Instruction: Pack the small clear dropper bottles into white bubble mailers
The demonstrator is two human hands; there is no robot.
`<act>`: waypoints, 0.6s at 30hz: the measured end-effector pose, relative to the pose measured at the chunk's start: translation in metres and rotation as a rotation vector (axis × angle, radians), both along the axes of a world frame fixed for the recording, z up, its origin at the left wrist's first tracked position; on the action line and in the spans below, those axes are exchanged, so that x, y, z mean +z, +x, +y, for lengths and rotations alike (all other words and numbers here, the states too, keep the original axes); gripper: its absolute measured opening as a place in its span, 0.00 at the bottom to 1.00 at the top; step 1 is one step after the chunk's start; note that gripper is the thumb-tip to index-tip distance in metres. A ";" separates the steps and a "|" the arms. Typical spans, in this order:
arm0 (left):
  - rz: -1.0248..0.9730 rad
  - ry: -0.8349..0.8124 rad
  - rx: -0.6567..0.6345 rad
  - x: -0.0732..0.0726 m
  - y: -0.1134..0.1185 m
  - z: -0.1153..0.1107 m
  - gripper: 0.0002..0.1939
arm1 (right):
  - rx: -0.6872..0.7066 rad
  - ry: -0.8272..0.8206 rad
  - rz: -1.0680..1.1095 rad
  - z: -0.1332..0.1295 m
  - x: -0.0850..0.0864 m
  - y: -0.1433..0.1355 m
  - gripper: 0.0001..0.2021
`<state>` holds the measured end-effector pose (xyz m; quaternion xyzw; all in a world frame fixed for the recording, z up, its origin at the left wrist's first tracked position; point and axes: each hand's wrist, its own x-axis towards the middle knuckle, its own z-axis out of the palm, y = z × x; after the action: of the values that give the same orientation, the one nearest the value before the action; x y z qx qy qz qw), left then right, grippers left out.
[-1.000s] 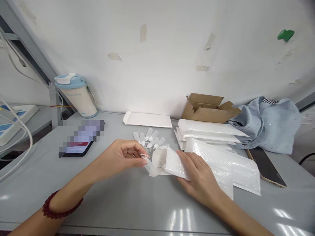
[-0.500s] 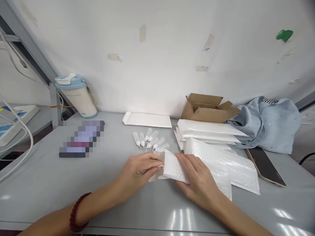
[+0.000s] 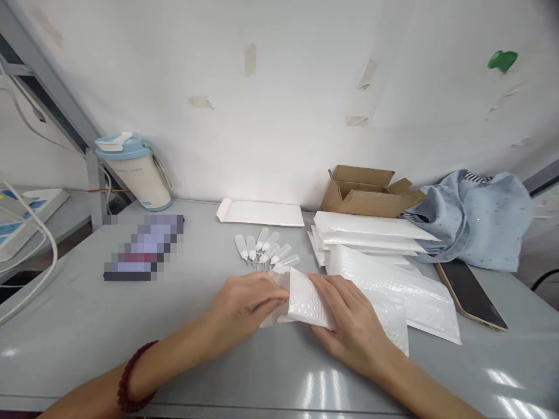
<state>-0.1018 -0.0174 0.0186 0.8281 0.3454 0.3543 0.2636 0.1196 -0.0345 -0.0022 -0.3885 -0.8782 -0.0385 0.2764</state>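
Observation:
A white bubble mailer (image 3: 309, 302) is held between both hands near the middle of the grey table. My right hand (image 3: 349, 314) grips its right part, thumb below and fingers on top. My left hand (image 3: 248, 305) has its fingers pinched together at the mailer's open left end; what lies between the fingertips is hidden. Several small white bottles (image 3: 269, 247) with thin tips lie just beyond the hands. To the right of them is a stack of white mailers (image 3: 371, 230), with looser bubble mailers (image 3: 419, 297) in front, partly behind my right hand.
A single white mailer (image 3: 262, 213) lies by the wall. An open cardboard box (image 3: 371, 201), a light blue cloth bag (image 3: 484, 221) and a dark phone (image 3: 474, 297) are on the right. On the left stand a tumbler (image 3: 140, 174) and a blurred device (image 3: 146, 247).
My left hand has shifted slightly, its fingertips still at the mailer's open end. The mailer is tilted a little differently, and the whole view has moved slightly.

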 end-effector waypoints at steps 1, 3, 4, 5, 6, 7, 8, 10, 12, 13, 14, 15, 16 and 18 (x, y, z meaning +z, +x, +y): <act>-0.017 0.033 0.078 0.002 -0.005 0.005 0.09 | -0.010 0.012 0.003 0.001 0.000 0.001 0.26; 0.014 0.090 0.289 0.003 -0.019 0.019 0.07 | -0.031 0.029 0.007 0.003 0.001 0.003 0.27; 0.073 0.105 0.391 0.001 -0.027 0.027 0.08 | -0.040 0.033 0.007 0.003 0.001 0.004 0.27; 0.157 0.101 0.452 -0.001 -0.035 0.035 0.10 | -0.046 0.033 0.006 0.004 0.000 0.005 0.27; 0.252 0.093 0.484 -0.004 -0.043 0.043 0.13 | -0.051 0.031 0.003 0.004 0.000 0.005 0.27; 0.337 0.088 0.480 -0.008 -0.050 0.050 0.16 | -0.053 0.029 0.001 0.004 0.000 0.006 0.27; 0.407 0.070 0.464 -0.012 -0.055 0.056 0.19 | -0.056 0.030 0.001 0.004 0.000 0.006 0.27; 0.507 0.032 0.417 -0.019 -0.063 0.064 0.23 | -0.063 0.031 0.003 0.005 0.000 0.006 0.27; 0.578 0.009 0.365 -0.024 -0.065 0.066 0.25 | -0.068 0.030 0.004 0.005 0.000 0.006 0.27; 0.614 0.009 0.344 -0.026 -0.064 0.066 0.25 | -0.068 0.030 0.004 0.005 0.000 0.006 0.27; 0.650 0.019 0.332 -0.027 -0.064 0.065 0.24 | -0.069 0.032 0.003 0.005 0.000 0.006 0.27; 0.683 0.037 0.333 -0.028 -0.063 0.064 0.23 | -0.069 0.034 0.000 0.005 0.000 0.006 0.26; 0.715 0.058 0.339 -0.028 -0.062 0.063 0.21 | -0.070 0.037 -0.002 0.005 0.000 0.006 0.26; 0.767 0.101 0.343 -0.026 -0.062 0.061 0.17 | -0.075 0.038 -0.007 0.006 0.000 0.006 0.26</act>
<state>-0.1638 0.0435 -0.0074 0.8424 0.5334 0.0758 0.0121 0.1254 -0.0289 -0.0017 -0.4157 -0.8631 -0.0667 0.2789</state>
